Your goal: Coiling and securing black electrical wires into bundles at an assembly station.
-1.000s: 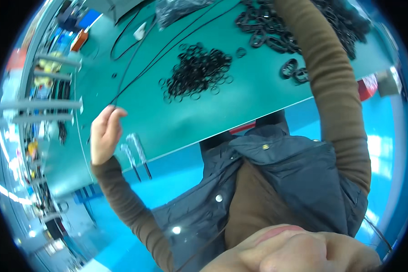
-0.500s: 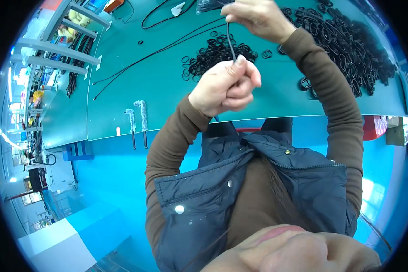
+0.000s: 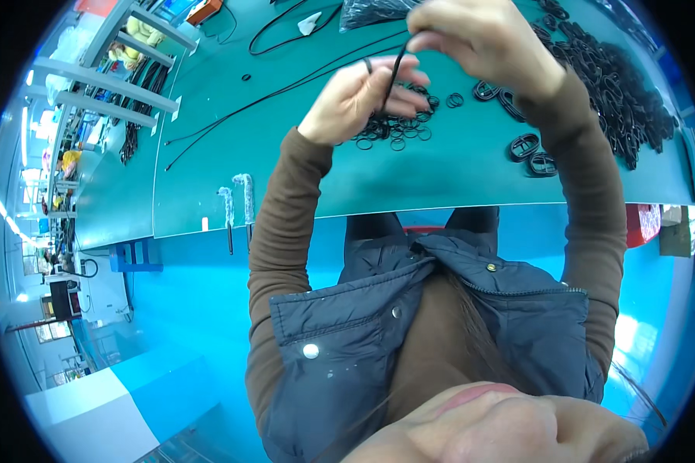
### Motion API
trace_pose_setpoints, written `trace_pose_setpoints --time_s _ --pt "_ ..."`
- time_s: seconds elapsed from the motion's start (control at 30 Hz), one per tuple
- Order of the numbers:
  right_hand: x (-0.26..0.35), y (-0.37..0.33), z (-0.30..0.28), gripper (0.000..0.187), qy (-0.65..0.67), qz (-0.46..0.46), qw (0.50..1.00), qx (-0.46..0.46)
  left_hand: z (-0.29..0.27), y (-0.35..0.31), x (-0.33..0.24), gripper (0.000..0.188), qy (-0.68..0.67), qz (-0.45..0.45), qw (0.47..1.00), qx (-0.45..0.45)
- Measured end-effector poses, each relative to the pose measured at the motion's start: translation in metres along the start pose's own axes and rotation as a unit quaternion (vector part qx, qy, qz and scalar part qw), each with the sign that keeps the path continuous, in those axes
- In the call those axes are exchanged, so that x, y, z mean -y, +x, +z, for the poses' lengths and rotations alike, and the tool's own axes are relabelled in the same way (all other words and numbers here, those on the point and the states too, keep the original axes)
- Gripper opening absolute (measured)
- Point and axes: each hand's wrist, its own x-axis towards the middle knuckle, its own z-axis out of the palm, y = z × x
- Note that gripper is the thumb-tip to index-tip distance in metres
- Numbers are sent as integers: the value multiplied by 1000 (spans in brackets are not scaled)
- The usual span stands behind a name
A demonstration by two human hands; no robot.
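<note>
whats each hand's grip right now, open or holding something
Left hand: open, fingers spread, black cable running across it.
Right hand: closed, pinching that cable at the fingertips.

Illumination bright and cool, even across the green table. Strip light burns white at far left. Strong glare noted on the blue floor, right side. Right hand slightly blurred. Straight edges bow outward; left rim soft; corners fall to black.
</note>
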Motion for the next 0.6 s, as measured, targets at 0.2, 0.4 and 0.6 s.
trace_pose_setpoints --time_s 0.2,0.4,0.6 --pt "-34 4 27 5 193 153 968 52 21 -2 5 73 -449 -16 879 156" --pt "-32 -2 24 6 107 225 961 121 52 -21 8 73 -540 -44 838 64" --pt "-19 -26 28 7 62 161 976 131 35 -26 -12 63 -431 15 895 112"
